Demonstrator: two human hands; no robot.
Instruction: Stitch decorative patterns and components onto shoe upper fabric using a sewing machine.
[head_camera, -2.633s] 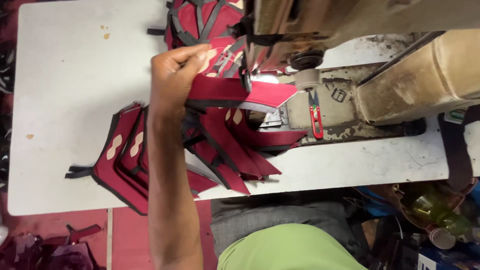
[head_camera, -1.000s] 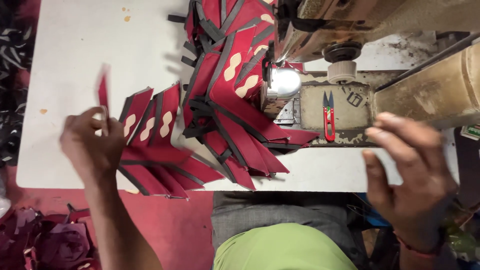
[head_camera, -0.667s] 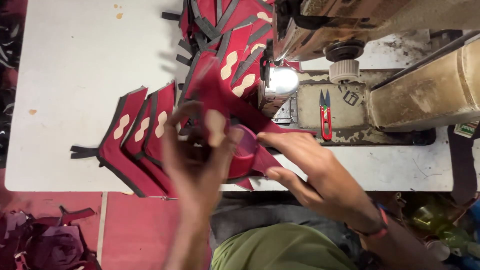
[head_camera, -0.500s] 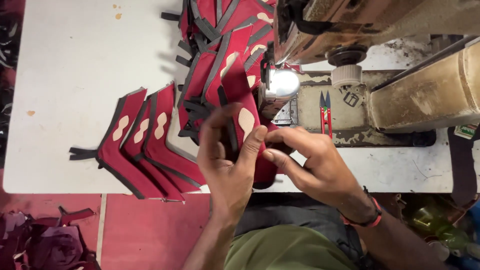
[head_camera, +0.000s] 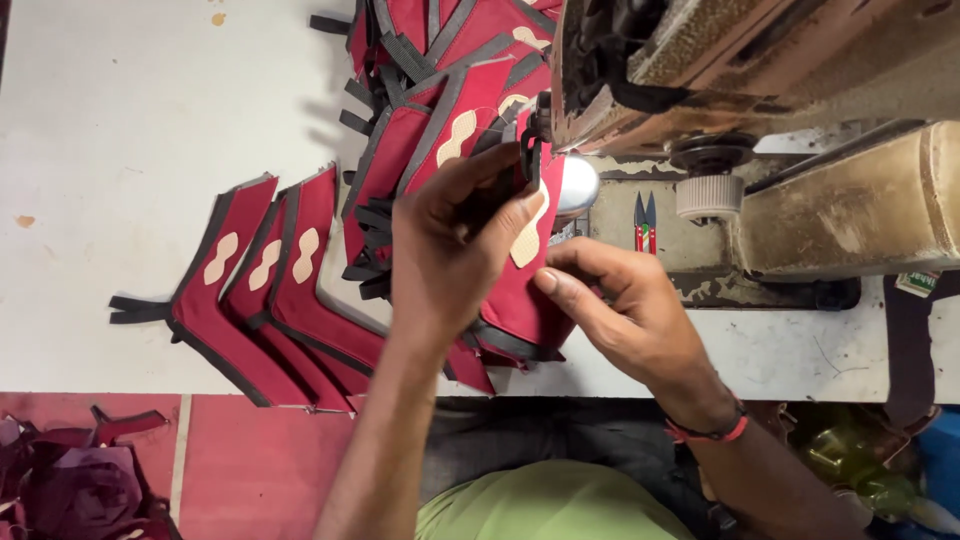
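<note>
A: Left hand (head_camera: 450, 250) lies curled over the red piece (head_camera: 520, 300), fingers pressing it flat just before the needle (head_camera: 535, 140); right hand (head_camera: 620, 310) pinches its near edge.

B: Risky, I'd say. Fingertips so near the needle could get caught, or the piece could skew if either grip slips.

A: It's red fabric, grey-trimmed, with a tan patch, lying on the machine (head_camera: 760, 110) bed at the table (head_camera: 110, 120) edge.

Open room is left over the bare white bench (head_camera: 120, 110) toward its far left corner. The middle is blocked by a heap of red fabric pieces with grey binding (head_camera: 430, 90). Three more red pieces (head_camera: 265, 290) are fanned along the near edge. The right side is closed off by the worn beige sewing machine (head_camera: 800, 120); small red-handled thread snips (head_camera: 644, 222) lie beside its base.
</note>
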